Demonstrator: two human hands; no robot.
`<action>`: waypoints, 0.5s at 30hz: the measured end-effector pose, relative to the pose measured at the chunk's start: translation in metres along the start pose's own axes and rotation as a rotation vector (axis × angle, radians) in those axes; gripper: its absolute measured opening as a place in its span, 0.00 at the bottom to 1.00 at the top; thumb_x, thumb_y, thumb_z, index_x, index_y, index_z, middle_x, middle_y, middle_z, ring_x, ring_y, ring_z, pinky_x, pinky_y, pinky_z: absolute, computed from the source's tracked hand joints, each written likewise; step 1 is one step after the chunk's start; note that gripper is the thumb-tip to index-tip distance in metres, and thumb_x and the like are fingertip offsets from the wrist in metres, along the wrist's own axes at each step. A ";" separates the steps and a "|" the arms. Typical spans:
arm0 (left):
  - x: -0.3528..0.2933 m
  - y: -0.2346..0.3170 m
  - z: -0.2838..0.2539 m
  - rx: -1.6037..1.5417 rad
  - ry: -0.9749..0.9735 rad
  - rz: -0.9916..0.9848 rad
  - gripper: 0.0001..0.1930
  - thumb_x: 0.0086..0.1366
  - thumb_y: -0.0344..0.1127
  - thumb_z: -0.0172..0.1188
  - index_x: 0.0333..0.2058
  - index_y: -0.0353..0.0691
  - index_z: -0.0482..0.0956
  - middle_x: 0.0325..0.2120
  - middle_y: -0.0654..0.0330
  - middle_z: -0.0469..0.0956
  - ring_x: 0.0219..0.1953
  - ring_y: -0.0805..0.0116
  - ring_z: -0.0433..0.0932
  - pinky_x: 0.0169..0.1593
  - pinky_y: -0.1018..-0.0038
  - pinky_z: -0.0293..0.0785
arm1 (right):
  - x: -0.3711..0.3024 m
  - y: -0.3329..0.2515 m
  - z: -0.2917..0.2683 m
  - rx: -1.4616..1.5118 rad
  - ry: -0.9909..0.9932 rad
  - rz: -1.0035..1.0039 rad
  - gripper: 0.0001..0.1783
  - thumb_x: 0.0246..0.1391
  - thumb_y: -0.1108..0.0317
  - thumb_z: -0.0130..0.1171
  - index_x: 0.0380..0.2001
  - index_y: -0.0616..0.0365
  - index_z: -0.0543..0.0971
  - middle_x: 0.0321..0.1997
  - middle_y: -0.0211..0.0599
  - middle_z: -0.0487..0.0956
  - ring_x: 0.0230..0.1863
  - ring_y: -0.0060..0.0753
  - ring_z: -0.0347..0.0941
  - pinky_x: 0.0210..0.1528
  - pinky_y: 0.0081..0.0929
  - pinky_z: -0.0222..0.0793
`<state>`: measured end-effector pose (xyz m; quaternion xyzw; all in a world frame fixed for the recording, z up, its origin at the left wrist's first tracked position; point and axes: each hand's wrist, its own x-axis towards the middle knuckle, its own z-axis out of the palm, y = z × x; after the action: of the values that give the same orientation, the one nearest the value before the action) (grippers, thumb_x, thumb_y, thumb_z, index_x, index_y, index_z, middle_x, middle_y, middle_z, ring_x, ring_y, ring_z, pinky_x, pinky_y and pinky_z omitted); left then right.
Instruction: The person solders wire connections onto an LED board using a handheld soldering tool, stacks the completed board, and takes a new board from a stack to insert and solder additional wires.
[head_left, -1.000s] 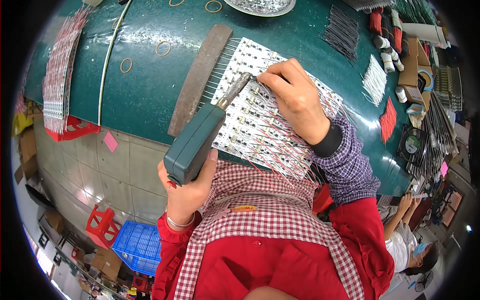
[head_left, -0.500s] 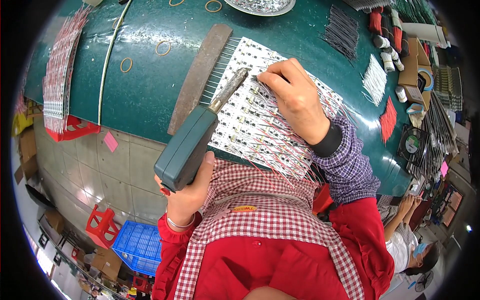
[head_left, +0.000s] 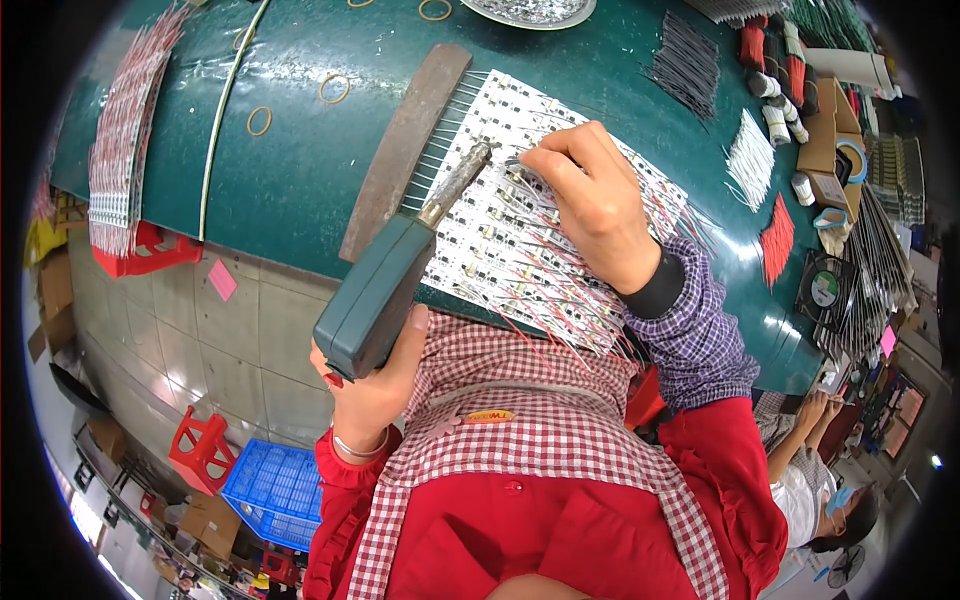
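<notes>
My left hand [head_left: 372, 398] is wrapped round the handle of a dark green soldering gun [head_left: 375, 290], whose metal tip points up and right over a white circuit board panel [head_left: 452, 262]. Rows of small dark parts cover this panel, and red, white and black wires [head_left: 575, 318] stick out across its lower right part. Over the panel's middle, my right hand [head_left: 603, 210] pinches a thin dark wire between thumb and forefinger, just right of the soldering tip. Its other fingers are curled. Along the panel's left side lies a flat brown bar [head_left: 405, 150], with thin metal pins bridging the two.
On the green table [head_left: 290, 190] lie rubber bands [head_left: 334, 88], a pale cord and a wired panel stack [head_left: 125, 140]. A round tray [head_left: 530, 12] stands at the back. Black [head_left: 685, 65], white [head_left: 750, 160] and red wire bundles [head_left: 776, 238] lie right. A co-worker [head_left: 805, 490] sits at lower right.
The soldering tip has dropped slightly and shifted a little left, farther from my right fingertips. My right hand has moved slightly right and down, still pinching the wire. The view has shifted a little.
</notes>
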<state>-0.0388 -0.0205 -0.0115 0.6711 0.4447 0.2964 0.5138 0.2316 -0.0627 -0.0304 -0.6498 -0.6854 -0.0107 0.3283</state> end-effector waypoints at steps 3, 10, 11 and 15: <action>-0.001 -0.005 -0.003 -0.002 -0.053 0.065 0.17 0.62 0.20 0.66 0.51 0.29 0.81 0.31 0.61 0.81 0.24 0.80 0.72 0.26 0.81 0.64 | 0.000 -0.001 0.001 0.005 -0.013 -0.008 0.15 0.43 0.83 0.60 0.38 0.61 0.80 0.37 0.38 0.76 0.40 0.42 0.74 0.40 0.34 0.74; -0.004 -0.009 -0.007 0.018 -0.082 0.086 0.17 0.61 0.20 0.66 0.50 0.28 0.81 0.32 0.60 0.82 0.25 0.79 0.75 0.27 0.81 0.68 | -0.001 -0.004 0.001 0.036 -0.014 0.009 0.19 0.41 0.88 0.62 0.39 0.61 0.83 0.35 0.38 0.78 0.37 0.42 0.75 0.38 0.34 0.74; -0.004 -0.008 -0.007 0.008 -0.090 0.077 0.16 0.61 0.20 0.66 0.50 0.28 0.81 0.33 0.60 0.82 0.25 0.79 0.75 0.27 0.81 0.69 | -0.001 -0.004 0.002 0.035 -0.014 0.010 0.19 0.41 0.88 0.63 0.39 0.61 0.83 0.35 0.38 0.78 0.37 0.41 0.76 0.38 0.34 0.74; -0.004 -0.004 -0.006 0.044 -0.073 0.047 0.12 0.59 0.21 0.69 0.43 0.30 0.83 0.31 0.59 0.83 0.25 0.76 0.78 0.28 0.79 0.72 | -0.001 -0.005 0.002 0.013 -0.035 -0.001 0.15 0.43 0.82 0.60 0.38 0.60 0.80 0.38 0.37 0.77 0.41 0.41 0.74 0.41 0.33 0.74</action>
<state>-0.0470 -0.0210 -0.0130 0.7030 0.4162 0.2741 0.5074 0.2262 -0.0637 -0.0308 -0.6473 -0.6916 0.0046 0.3204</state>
